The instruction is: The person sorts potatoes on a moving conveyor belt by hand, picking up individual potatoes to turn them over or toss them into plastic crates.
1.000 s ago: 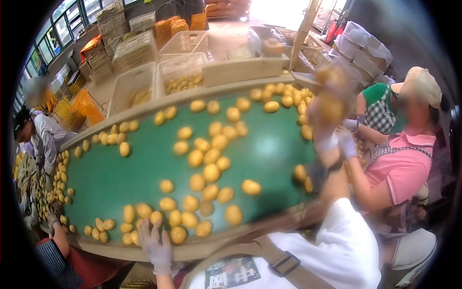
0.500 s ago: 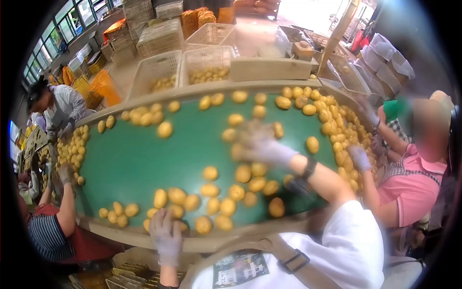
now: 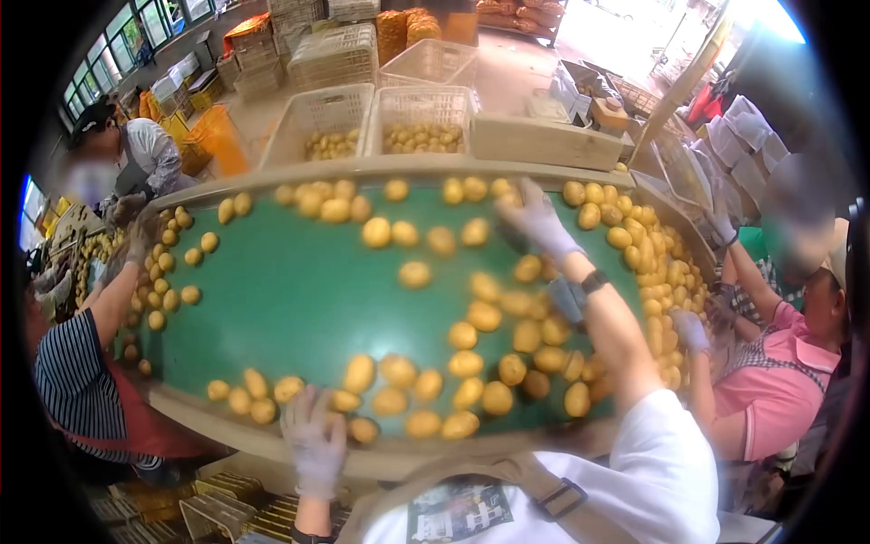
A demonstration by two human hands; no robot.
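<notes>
Many yellow potatoes (image 3: 415,275) are spread over a green conveyor belt (image 3: 290,290). My left hand (image 3: 313,440), in a pale glove, rests at the belt's near edge with its fingers stretched out beside a potato (image 3: 344,401). Across the belt reaches my right hand (image 3: 536,218), also gloved, with its fingers extended close to a potato (image 3: 501,188) near the far rim. It appears to hold nothing, though its underside is hidden. Below my right forearm lies a loose cluster of potatoes (image 3: 527,336), some of them blurred.
A raised rim (image 3: 399,165) borders the belt. Behind it stand crates with potatoes (image 3: 423,139) and a long beige box (image 3: 549,141). Co-workers' gloved hands touch heaped potatoes (image 3: 666,272) at the right; others work at the left end, beside a striped sleeve (image 3: 80,354).
My right hand has moved toward the far rim, from the middle of the belt. Potatoes have shifted around it, and the view has turned slightly. My left hand stays at the near edge.
</notes>
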